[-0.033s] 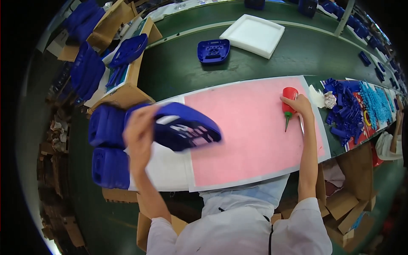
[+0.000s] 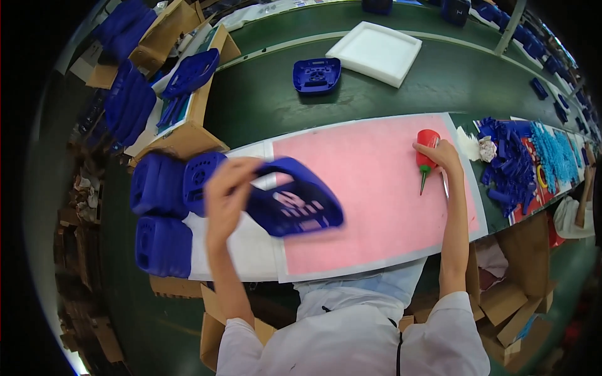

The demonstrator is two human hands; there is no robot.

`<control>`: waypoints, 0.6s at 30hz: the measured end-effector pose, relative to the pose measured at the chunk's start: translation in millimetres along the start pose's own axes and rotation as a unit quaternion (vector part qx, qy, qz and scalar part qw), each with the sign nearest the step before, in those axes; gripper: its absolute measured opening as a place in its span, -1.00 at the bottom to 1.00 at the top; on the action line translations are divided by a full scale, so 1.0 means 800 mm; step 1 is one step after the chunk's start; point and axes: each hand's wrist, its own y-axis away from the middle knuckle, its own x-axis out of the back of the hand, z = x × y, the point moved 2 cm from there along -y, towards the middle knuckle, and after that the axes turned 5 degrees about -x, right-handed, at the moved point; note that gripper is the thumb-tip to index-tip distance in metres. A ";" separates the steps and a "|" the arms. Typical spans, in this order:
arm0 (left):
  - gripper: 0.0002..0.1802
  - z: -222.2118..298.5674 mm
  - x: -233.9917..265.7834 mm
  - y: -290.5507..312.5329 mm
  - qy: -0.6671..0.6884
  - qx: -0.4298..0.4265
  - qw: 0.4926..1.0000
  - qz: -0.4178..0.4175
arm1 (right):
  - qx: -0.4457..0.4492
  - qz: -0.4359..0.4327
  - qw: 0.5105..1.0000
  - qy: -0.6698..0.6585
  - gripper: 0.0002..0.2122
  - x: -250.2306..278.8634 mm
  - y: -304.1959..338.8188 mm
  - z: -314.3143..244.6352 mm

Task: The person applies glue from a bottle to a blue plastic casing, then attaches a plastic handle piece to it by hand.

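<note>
My left hand (image 2: 231,191) grips one end of a blue plastic housing (image 2: 316,188) with cut-out openings. The housing is held tilted over the left part of a pink mat (image 2: 370,207), slightly blurred by motion. At the mat's right side, my right hand (image 2: 444,155) is closed around a red squeeze bottle (image 2: 427,139) with a green cap and a thin nozzle pointing down. A slim shiny metal piece (image 2: 446,185) shows beside that wrist; its kind is unclear. Left of my left hand stand stacked blue housings (image 2: 160,185).
Beyond the mat, another blue housing (image 2: 316,76) and a white foam tray (image 2: 375,51) lie on the green surface. Small blue parts (image 2: 509,163) and light-blue pieces (image 2: 552,150) are heaped at right. Cardboard boxes (image 2: 179,141) flank the left side. Another person's arm (image 2: 588,194) shows far right.
My left hand has moved right with the blue housing, which now hangs further over the pink mat and uncovers a stacked housing behind. My right hand and the bottle have stayed put.
</note>
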 end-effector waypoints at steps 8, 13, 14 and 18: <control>-0.76 -0.138 -0.216 -0.014 0.310 0.266 0.909 0.080 | 0.005 -0.168 0.751 -0.638 -0.44 -0.043 -0.008 0.012; -0.52 -0.149 -0.236 -0.017 0.344 0.075 0.931 0.094 | 0.137 -0.317 0.320 -0.882 -0.33 -0.113 -0.008 -0.018; -0.52 -0.152 -0.236 -0.012 0.344 0.082 0.931 0.097 | 0.131 -0.320 0.322 -0.881 -0.33 -0.126 -0.002 -0.029; -0.50 -0.155 -0.243 0.004 0.198 0.084 0.975 0.065 | 0.157 -0.177 0.525 -0.817 -0.41 -0.145 0.034 -0.057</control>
